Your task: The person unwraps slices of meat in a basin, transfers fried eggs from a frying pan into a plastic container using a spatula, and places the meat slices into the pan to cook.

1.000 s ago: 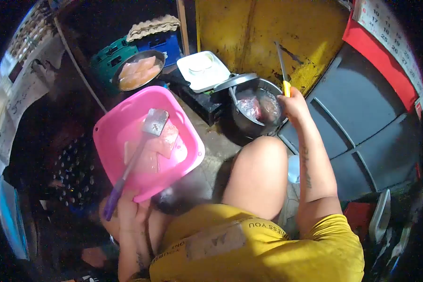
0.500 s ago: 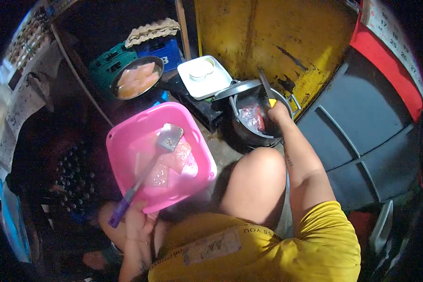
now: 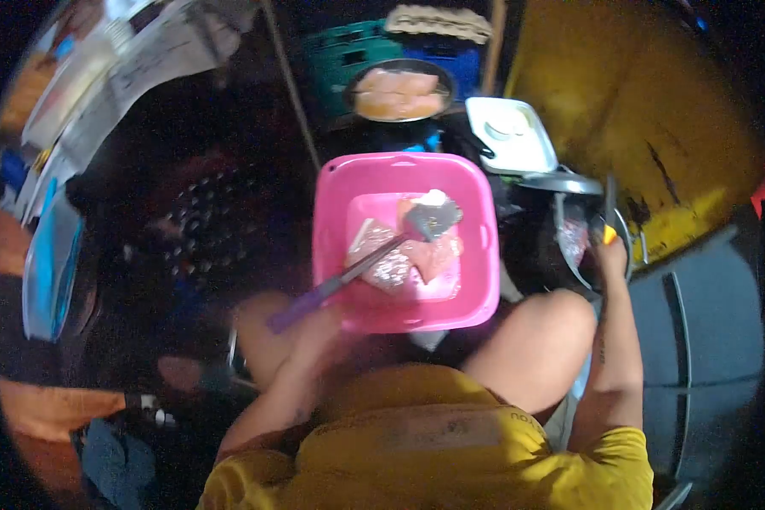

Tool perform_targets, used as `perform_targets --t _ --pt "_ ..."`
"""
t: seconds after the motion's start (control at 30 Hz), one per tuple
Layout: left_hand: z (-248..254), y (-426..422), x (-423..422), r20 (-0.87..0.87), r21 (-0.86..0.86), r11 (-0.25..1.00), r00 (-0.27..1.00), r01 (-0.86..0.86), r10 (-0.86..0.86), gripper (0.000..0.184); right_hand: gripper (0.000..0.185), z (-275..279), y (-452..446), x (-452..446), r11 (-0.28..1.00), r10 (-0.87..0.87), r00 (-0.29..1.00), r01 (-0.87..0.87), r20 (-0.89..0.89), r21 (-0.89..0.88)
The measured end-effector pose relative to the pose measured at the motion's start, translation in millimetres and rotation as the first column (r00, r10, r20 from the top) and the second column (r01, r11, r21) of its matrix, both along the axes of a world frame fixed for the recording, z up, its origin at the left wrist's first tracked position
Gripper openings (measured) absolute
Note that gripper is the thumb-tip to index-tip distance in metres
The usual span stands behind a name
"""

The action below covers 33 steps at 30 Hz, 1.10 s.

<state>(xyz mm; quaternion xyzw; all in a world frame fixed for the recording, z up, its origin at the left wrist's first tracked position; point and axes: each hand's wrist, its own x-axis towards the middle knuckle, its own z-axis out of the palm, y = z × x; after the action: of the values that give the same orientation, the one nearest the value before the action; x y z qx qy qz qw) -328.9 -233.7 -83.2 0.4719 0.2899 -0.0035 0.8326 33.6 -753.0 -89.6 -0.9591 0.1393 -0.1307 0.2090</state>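
A square pink plastic basin (image 3: 490, 255) sits in front of my body, with glossy pale-pink flat pieces (image 3: 382, 265) in it. A spatula (image 3: 361, 270) lies across the basin, its grey blade on the pieces and its purple handle over the near-left rim. My left hand (image 3: 321, 330), blurred, is closed at that rim beside the handle. My right hand (image 3: 606, 252) grips a knife (image 3: 610, 208) with a yellow handle, blade pointing up, over a metal pot (image 3: 561, 246). Inside the pot is a shiny clear plastic package (image 3: 575, 240), partly hidden.
A frying pan (image 3: 399, 115) with pale-pink slices stands behind the basin. Right of it is a white tray (image 3: 527, 149) with a round white item. The pot lid (image 3: 561, 182) rests at the pot's far edge. Grey panels (image 3: 697, 323) and a yellow board (image 3: 586, 76) stand at right.
The view has turned left, so most things sit farther right. The basin looks squarer to me. My right hand still holds the knife at the pot, and my left stays at the basin rim.
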Motion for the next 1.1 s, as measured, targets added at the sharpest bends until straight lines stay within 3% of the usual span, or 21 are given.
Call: perform_targets --t 0.07,0.1,0.13,0.17,0.23,0.27,0.3,0.4,0.47,0.53,0.6,0.7,0.77,0.8,0.83,0.9,0.93,1.0,1.03,1.07,1.1 --pt "35 -27 16 0.115 -0.107 0.994 0.993 -0.022 0.034 0.022 0.072 -15 -17 14 0.999 0.035 0.999 -0.036 -0.038 -0.037" --pt "59 -45 30 0.172 -0.158 0.985 0.981 -0.065 0.093 0.022 0.069 -3 -12 7 0.997 0.072 0.994 -0.068 -0.087 0.042" --pt "51 -46 30 0.082 -0.109 0.99 0.992 -0.09 0.099 0.024 0.065 -58 -53 47 0.994 0.095 0.995 -0.095 0.007 0.049" --pt "40 -45 28 -0.011 -0.069 0.992 0.994 -0.106 0.105 0.027 0.065 -67 -63 56 0.986 0.114 0.993 -0.114 0.004 0.119" --pt "25 -46 20 -0.149 -0.026 0.991 0.981 -0.128 0.123 0.031 0.065 -28 -34 24 0.992 0.122 0.991 -0.123 0.054 0.018" --pt "22 -48 16 -0.193 -0.015 0.99 0.971 -0.143 0.138 0.032 0.059 -2 -17 8 0.993 0.102 0.994 -0.1 -0.03 0.06" --pt "31 -53 12 0.011 -0.011 0.997 0.997 -0.075 0.075 0.031 0.059 -11 -18 15 0.99 0.13 0.991 -0.128 -0.025 0.065" --pt "52 -84 15 0.229 -0.072 0.989 0.963 -0.132 0.145 0.025 0.04 -49 -55 45 0.961 0.109 0.993 -0.116 0.043 0.253" --pt "5 -87 30 0.268 -0.157 0.966 0.932 -0.206 0.242 0.025 0.034 -58 -60 55 0.94 0.118 0.991 -0.133 0.066 0.313" --pt "5 -93 34 0.266 -0.19 0.949 0.917 -0.252 0.296 0.026 0.023 -66 -71 62 0.804 0.1 0.994 -0.06 -0.035 0.591" --pt "23 -104 36 0.245 -0.197 0.935 0.909 -0.295 0.338 0.027 0.022 -80 -88 79 0.859 0.094 0.991 -0.035 -0.09 0.511" --pt "46 -124 36 0.219 -0.205 0.913 0.893 -0.352 0.394 0.028 0.031 -97 -106 98 0.988 0.062 0.973 -0.028 -0.224 0.15" --pt "52 -134 40 0.157 -0.187 0.885 0.876 -0.427 0.456 0.027 0.044 -131 -133 122 0.725 0.236 0.951 -0.036 -0.199 0.688" --pt "49 -136 43 0.153 -0.189 0.884 0.876 -0.427 0.456 0.027 0.044 -124 -133 121 0.727 0.235 0.951 -0.034 -0.202 0.686" --pt "44 -136 45 0.168 -0.188 0.885 0.873 -0.427 0.457 0.027 0.045 -112 -129 119 0.928 0.262 0.924 -0.163 -0.278 0.334" --pt "35 -138 51 0.179 -0.188 0.887 0.873 -0.422 0.453 0.027 0.046 -93 -115 106 0.955 0.246 0.899 -0.29 -0.363 -0.071" --pt "32 -138 52 0.187 -0.204 0.889 0.875 -0.411 0.447 0.026 0.043 -83 -103 92 0.957 0.19 0.945 -0.118 -0.266 0.264" --pt "13 -121 51 0.191 -0.22 0.897 0.885 -0.382 0.424 0.026 0.04 -87 -104 96 0.816 0.077 0.977 0.052 -0.197 0.576" --pt "-12 -104 48 0.172 0.374 0.92 0.984 -0.115 0.053 0.024 0.04 -107 -121 124 0.897 0.159 0.95 -0.024 -0.27 0.442" --pt "-11 -99 47 0.076 0.626 0.777 0.985 0.074 -0.155 0.023 0.038 -101 -125 115 0.895 0.188 0.931 -0.03 -0.314 0.446" --pt "-10 -93 46 -0.038 0.819 0.535 0.949 0.209 -0.312 0.023 0.036 -94 -128 106 0.892 0.217 0.909 -0.037 -0.356 0.45"
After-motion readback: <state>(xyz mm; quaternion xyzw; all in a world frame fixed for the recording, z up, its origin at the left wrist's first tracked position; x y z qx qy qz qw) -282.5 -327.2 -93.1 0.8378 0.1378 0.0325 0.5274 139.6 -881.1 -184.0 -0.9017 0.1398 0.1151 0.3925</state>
